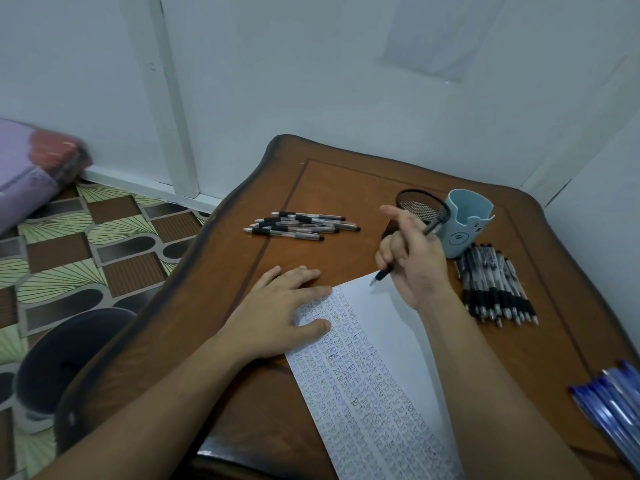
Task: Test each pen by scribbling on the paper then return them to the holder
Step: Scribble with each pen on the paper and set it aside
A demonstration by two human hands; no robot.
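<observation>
A long white paper [388, 348], covered in rows of small scribbles, lies on the brown wooden table [242, 393]. My left hand [280, 313] rests flat on the paper's upper left edge, fingers straight. My right hand [412, 258] grips a black-grip pen [382, 273] with its tip just above the paper's blank top corner. A black mesh holder [420, 204] and a light blue holder [467, 223] stand behind my right hand. Several pens [301, 225] lie in a loose pile at the table's far left. A larger bunch of pens [495, 285] lies right of the paper.
Blue pens [613, 403] lie at the table's right edge. White walls close in behind and to the right. Left of the table is patterned floor [69, 244], a dark round stool [65, 362] and a purple bundle [24, 168].
</observation>
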